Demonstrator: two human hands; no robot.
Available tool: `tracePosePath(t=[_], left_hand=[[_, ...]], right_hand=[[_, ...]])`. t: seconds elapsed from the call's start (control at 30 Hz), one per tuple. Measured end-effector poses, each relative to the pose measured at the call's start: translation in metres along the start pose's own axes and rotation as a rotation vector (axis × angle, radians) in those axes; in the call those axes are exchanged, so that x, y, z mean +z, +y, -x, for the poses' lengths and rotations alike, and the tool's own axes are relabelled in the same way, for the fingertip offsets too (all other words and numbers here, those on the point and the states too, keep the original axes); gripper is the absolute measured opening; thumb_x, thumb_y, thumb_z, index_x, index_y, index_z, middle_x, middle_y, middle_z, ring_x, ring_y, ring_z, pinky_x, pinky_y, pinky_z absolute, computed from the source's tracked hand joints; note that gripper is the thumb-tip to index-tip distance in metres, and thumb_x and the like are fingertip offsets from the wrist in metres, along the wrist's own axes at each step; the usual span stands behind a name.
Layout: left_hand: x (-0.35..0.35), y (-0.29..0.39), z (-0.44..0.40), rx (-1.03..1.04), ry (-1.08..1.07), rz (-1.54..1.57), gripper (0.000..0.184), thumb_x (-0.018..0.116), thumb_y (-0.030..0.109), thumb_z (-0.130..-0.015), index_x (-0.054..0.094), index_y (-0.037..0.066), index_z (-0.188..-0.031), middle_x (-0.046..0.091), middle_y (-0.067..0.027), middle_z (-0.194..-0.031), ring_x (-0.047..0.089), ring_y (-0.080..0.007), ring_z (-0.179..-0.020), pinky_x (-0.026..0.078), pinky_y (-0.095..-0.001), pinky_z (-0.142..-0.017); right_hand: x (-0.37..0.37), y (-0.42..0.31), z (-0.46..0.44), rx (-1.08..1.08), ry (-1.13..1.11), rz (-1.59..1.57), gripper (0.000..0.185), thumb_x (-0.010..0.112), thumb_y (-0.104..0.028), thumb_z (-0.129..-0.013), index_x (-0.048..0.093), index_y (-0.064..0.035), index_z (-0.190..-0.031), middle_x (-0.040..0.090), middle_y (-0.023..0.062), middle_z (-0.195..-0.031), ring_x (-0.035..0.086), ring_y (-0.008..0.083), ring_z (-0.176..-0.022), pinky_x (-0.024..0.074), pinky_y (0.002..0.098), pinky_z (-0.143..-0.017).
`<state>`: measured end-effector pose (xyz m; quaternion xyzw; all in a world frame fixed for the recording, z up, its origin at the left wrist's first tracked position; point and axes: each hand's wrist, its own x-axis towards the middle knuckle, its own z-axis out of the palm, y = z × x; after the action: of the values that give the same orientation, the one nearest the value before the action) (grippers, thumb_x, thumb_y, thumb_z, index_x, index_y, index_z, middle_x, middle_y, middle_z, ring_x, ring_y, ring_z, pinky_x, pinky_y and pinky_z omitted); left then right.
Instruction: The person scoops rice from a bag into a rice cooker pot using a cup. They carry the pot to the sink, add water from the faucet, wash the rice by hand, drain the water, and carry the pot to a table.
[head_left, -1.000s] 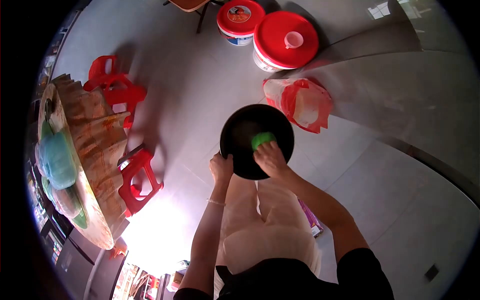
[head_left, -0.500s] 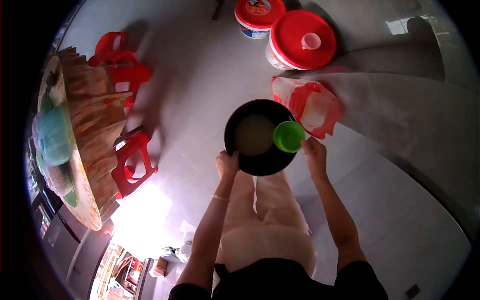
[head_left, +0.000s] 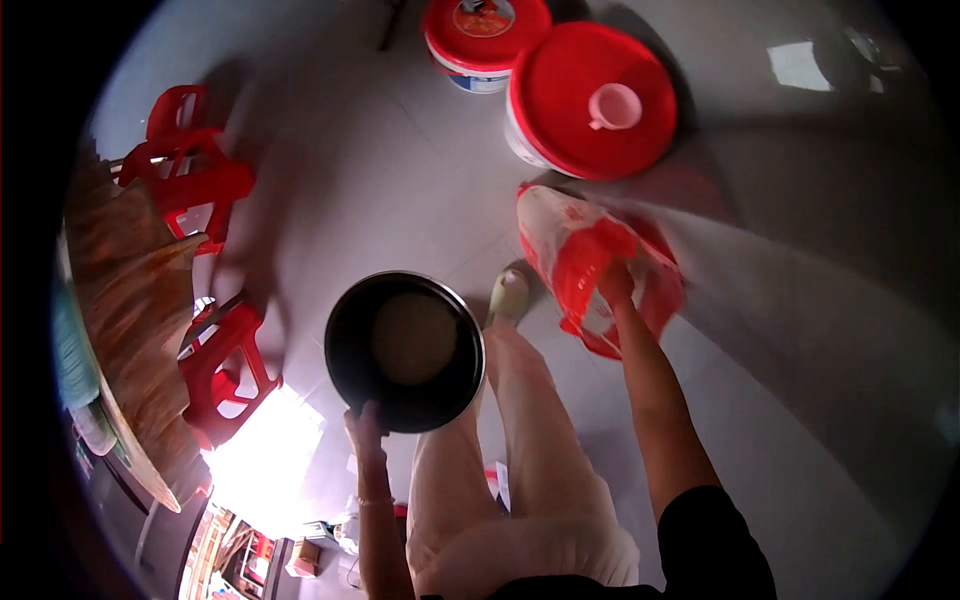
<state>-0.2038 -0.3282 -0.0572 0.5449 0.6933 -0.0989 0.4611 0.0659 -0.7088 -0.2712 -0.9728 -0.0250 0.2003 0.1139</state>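
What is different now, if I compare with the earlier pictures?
The right hand has left the pot and moved right, into the red-and-white bag; the green cup it held is now out of sight. The pot has shifted left. The left hand still holds its rim, and the pink cup remains on the bucket.

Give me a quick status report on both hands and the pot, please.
Left hand holding pot at rim. Right hand in red-and-white bag, fingers hidden.
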Motion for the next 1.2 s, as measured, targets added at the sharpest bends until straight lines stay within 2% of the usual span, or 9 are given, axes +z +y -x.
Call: tracePosePath(t=[0.27,0.57,0.67,0.77,0.8,0.93,1.0,1.07,1.2], left_hand=[[0.005,-0.022,-0.067,-0.093,0.132,0.282,0.017,0.056,0.018,-0.074,0.053,0.002,-0.068,0.046,-0.0014,-0.05,0.039,-0.0105,-0.033,0.027,-0.0223,-0.03],[-0.004,-0.011,-0.035,-0.197,0.095,0.423,0.02,0.056,0.023,-0.075,0.056,0.004,-0.067,0.047,0.0003,-0.053,0.04,-0.0093,-0.041,0.027,-0.0222,-0.036],[-0.012,-0.014,-0.015,0.004,-0.023,0.245,0.021,0.056,0.022,-0.074,0.056,0.002,-0.067,0.048,-0.001,-0.054,0.041,-0.0109,-0.041,0.029,-0.0223,-0.036],[-0.015,0.001,0.006,-0.143,0.007,0.189,0.023,0.056,0.021,-0.074,0.054,0.0,-0.065,0.05,-0.0035,-0.056,0.043,-0.0124,-0.041,0.03,-0.0232,-0.036],[-0.016,0.005,0.013,-0.14,-0.019,0.181,0.023,0.056,0.02,-0.074,0.054,-0.001,-0.066,0.05,-0.0042,-0.057,0.043,-0.0127,-0.041,0.03,-0.0237,-0.035],[-0.023,0.015,0.04,-0.089,-0.091,0.134,0.021,0.056,0.019,-0.073,0.052,-0.002,-0.073,0.05,-0.0062,-0.057,0.043,-0.014,-0.04,0.031,-0.0253,-0.033],[-0.025,0.021,0.047,-0.086,-0.118,0.074,0.022,0.057,0.016,-0.072,0.051,-0.003,-0.079,0.05,-0.0069,-0.057,0.044,-0.0149,-0.04,0.033,-0.0256,-0.033],[-0.022,0.026,0.057,-0.023,-0.128,0.081,0.018,0.058,0.016,-0.07,0.051,-0.001,-0.071,0.048,-0.0056,-0.052,0.043,-0.0145,-0.036,0.032,-0.0256,-0.031],[-0.017,0.044,0.073,0.09,-0.237,0.006,0.02,0.057,0.014,-0.072,0.051,-0.004,-0.066,0.051,-0.0095,-0.052,0.046,-0.0172,-0.036,0.035,-0.0285,-0.032]], right_hand=[[0.085,-0.006,-0.039,0.077,-0.238,-0.016,0.035,0.043,-0.037,-0.089,0.061,-0.0074,-0.081,0.061,0.0102,-0.081,0.056,0.0263,-0.074,0.0429,0.0394,-0.063],[0.063,0.0,-0.009,0.261,-0.381,-0.515,0.033,0.043,-0.036,-0.089,0.06,-0.0089,-0.081,0.06,0.0063,-0.078,0.054,0.0211,-0.071,0.0431,0.0363,-0.062],[0.036,0.003,0.009,0.355,-0.42,-0.754,0.033,0.043,-0.036,-0.09,0.06,-0.0094,-0.081,0.06,0.005,-0.077,0.054,0.0194,-0.07,0.0431,0.0353,-0.062],[0.013,0.014,0.032,0.424,-0.437,-0.98,0.032,0.043,-0.036,-0.09,0.06,-0.0099,-0.081,0.06,0.0037,-0.077,0.053,0.0176,-0.069,0.0431,0.0343,-0.061],[-0.045,-0.014,0.046,0.496,-0.518,-0.893,0.027,0.042,-0.033,-0.09,0.056,-0.0097,-0.091,0.057,0.0004,-0.091,0.05,0.012,-0.087,0.0428,0.0304,-0.076],[-0.099,-0.012,0.088,0.409,-0.485,-1.093,0.032,0.038,-0.032,-0.093,0.057,-0.0077,-0.092,0.057,-0.0006,-0.086,0.05,0.0096,-0.074,0.0415,0.0254,-0.067],[-0.127,-0.017,0.108,0.333,-0.467,-1.182,0.032,0.036,-0.031,-0.094,0.057,-0.0067,-0.093,0.057,0.0001,-0.088,0.05,0.0089,-0.077,0.0421,0.0249,-0.07],[-0.15,-0.023,0.126,0.399,-0.452,-1.251,0.031,0.035,-0.028,-0.094,0.057,-0.0053,-0.095,0.058,0.0014,-0.091,0.051,0.0096,-0.081,0.0424,0.0249,-0.075],[-0.184,-0.031,0.161,0.248,-0.306,-1.21,0.031,0.037,-0.028,-0.094,0.056,-0.004,-0.094,0.057,0.0026,-0.091,0.052,0.0121,-0.082,0.0415,0.0247,-0.078]])
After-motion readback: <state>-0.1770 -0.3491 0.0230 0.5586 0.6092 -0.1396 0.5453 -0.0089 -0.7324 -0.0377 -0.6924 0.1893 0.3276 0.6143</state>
